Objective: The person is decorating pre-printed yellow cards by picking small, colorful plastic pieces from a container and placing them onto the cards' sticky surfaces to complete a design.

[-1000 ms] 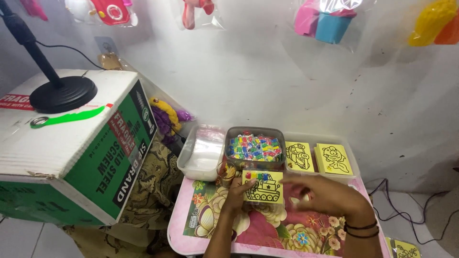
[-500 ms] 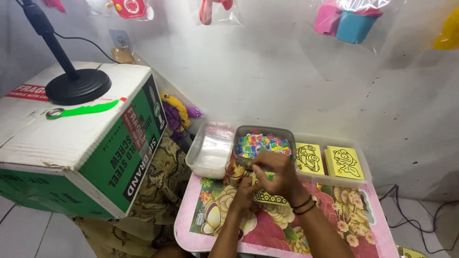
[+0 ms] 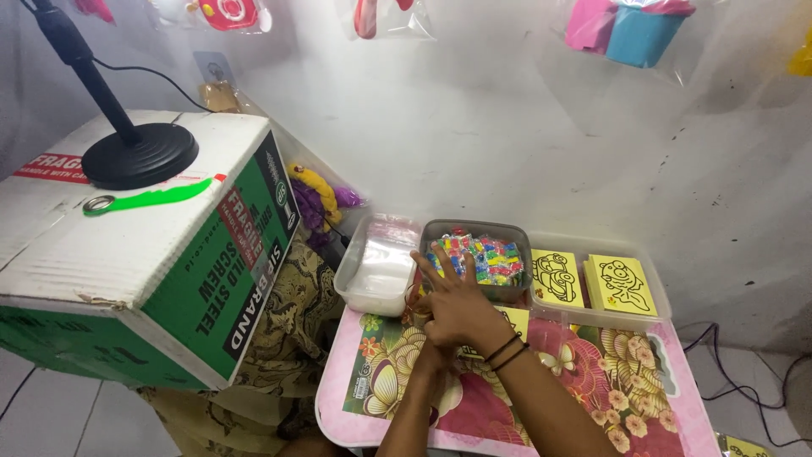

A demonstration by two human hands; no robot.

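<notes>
Right hand [image 3: 457, 305], fingers spread, reaches over the grey tub [image 3: 511, 230] of small bright packets [image 3: 495, 258]: light, slippery, best pinched at an edge. Left hand [image 3: 420, 315] beneath seems hidden; grip unclear.

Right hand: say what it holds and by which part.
Cannot be told. The right hand lies fingers spread over the left hand, at the grey tub of coloured packets; any grip is hidden.

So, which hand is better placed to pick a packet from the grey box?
Right, probably. The right hand lies open, fingers spread at the near rim of the grey box, touching the colourful packets. The left hand sits lower, mostly hidden under it.
</notes>
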